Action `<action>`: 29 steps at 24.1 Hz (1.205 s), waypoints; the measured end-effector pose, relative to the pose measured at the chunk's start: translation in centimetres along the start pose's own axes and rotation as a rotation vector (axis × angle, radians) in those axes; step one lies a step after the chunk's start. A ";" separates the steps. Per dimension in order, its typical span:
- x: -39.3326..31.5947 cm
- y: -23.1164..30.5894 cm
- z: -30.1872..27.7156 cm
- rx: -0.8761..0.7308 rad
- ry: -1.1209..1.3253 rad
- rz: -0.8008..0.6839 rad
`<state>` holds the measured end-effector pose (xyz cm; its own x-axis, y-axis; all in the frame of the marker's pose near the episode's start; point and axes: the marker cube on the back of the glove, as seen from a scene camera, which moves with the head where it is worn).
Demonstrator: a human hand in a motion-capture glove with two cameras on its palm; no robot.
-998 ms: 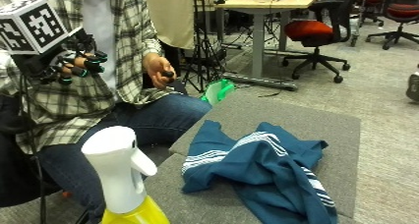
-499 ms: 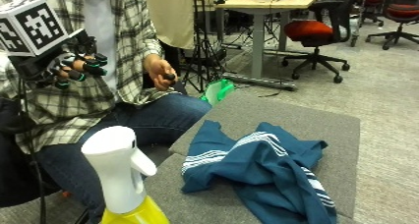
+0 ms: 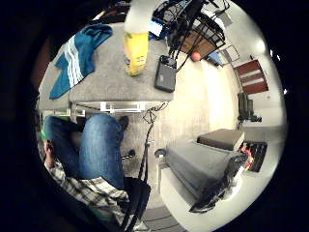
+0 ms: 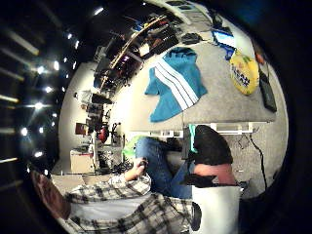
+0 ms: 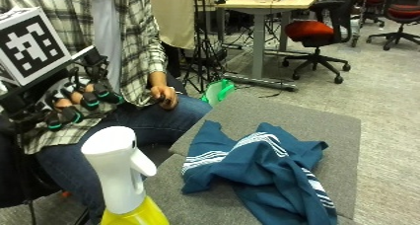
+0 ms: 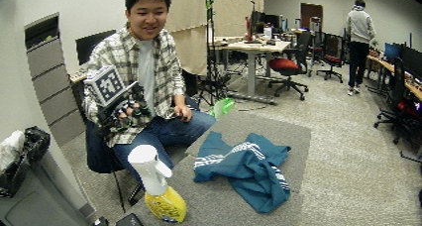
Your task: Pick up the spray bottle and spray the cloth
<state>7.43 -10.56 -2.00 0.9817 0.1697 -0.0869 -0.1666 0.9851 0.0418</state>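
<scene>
1. The gloved right hand (image 5: 75,104) is held up in front of the seated person's chest, above the lap and back from the near-left edge of the grey table (image 5: 315,131). Its fingers are curled inward, and nothing is gripped by them.
2. The spray bottle (image 5: 124,180) is stood upright at the near-left corner of the table, with a white spray head above a yellow body. It is placed well apart from the right hand, lower and nearer than it, and is not touched.
3. The blue cloth (image 5: 262,168) with white stripes is laid crumpled on the middle of the table, to the right of the bottle and separate from it.
4. The bare left hand (image 5: 162,95) is rested on the jeans at the person's thigh, near the table's left edge.
5. The bottle's full height and its base on the table are shown only in the wide outside view (image 6: 158,186); in the outside view its lower part is cut off.
6. A flat black device (image 3: 165,76) lying on the table just beside the bottle (image 3: 135,46) is revealed in the little finger side palm view, and is hidden from the outside view.
7. In the thumb side palm view the cloth (image 4: 175,83) and the bottle's yellow body (image 4: 243,72) are seen side by side on the tabletop, with a black-gloved fingertip (image 4: 209,146) at the edge of the view.
</scene>
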 end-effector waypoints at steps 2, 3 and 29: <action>1.1 -1.4 -0.1 -0.001 -0.001 0.029; 1.9 -2.2 -0.1 -0.008 -0.003 0.040; 11.2 -14.6 3.5 0.428 -0.466 0.329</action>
<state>21.16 -23.14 -0.10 0.8401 0.3332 0.4281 -0.5038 0.7719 0.3879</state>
